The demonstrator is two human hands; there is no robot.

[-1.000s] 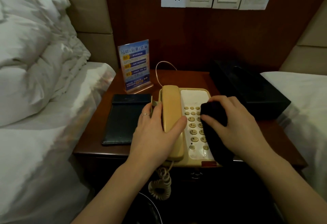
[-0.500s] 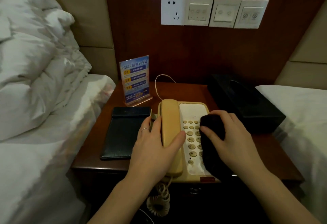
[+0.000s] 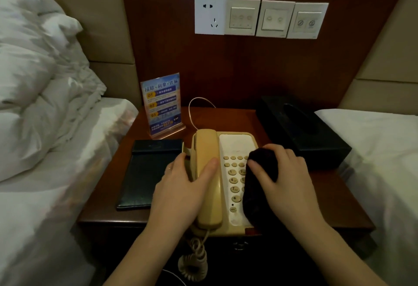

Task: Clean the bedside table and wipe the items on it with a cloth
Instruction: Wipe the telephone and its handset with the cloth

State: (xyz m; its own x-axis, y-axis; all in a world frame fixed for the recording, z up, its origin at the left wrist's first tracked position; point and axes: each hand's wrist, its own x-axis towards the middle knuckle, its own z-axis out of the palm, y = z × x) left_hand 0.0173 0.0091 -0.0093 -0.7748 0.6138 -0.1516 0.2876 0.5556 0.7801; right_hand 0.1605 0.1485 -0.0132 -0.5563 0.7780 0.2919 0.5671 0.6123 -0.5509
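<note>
A beige telephone (image 3: 235,147) sits at the front middle of the dark wooden bedside table (image 3: 228,118). My left hand (image 3: 181,190) grips its handset (image 3: 207,181), thumb on the right side and fingers on the left. My right hand (image 3: 287,179) holds a dark cloth (image 3: 260,181) and presses it on the right part of the keypad. The cloth hides the right-hand keys.
A black folder (image 3: 149,172) lies left of the phone. A blue sign stand (image 3: 161,104) is behind it. A black tissue box (image 3: 300,129) sits at the right. White beds (image 3: 34,150) flank the table. The coiled cord (image 3: 194,261) hangs off the front edge.
The view has tilted up, showing more wall and the switch panel. Both hands stay on the phone; the cloth hand sits a little further right on the keypad.
</note>
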